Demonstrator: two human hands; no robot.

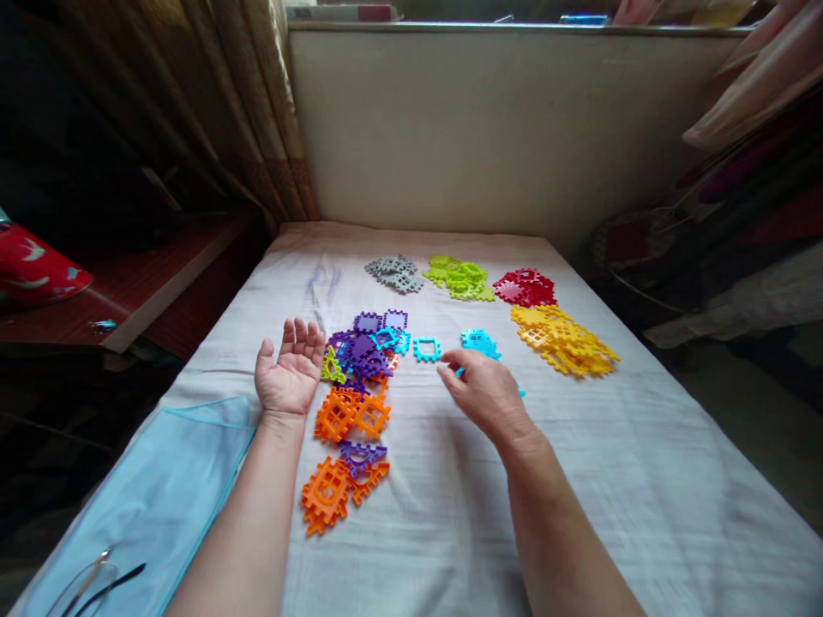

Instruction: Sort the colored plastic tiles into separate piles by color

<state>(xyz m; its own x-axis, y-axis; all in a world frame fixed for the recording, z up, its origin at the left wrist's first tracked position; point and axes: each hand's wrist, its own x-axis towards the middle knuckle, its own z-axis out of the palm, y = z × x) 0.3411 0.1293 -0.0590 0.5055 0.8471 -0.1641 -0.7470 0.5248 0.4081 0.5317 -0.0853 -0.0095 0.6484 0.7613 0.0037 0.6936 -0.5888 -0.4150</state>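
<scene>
My left hand [291, 367] lies palm up at the left of a mixed pile, fingers stretched out and nothing in it. Its edge is close to a lime green triangular piece [333, 366] and purple interlocking plastic pieces [361, 347]. My right hand [487, 390] is palm down over light blue pieces [481, 343], partly hiding them. Its fingers are bent, with a small gap between thumb and forefinger. Just left of those fingertips sits a light blue square frame [427, 349], apart from them. Orange pieces [334, 415] lie nearer, with more orange pieces [325, 494] below.
Behind are grey [395, 273], lime green [460, 278], red [525, 287] and yellow piles [566, 340]. A light blue cloth [151, 488] and eyeglasses [96, 587] lie at left. A wall [450, 128] bounds the far edge of the white sheet [450, 531].
</scene>
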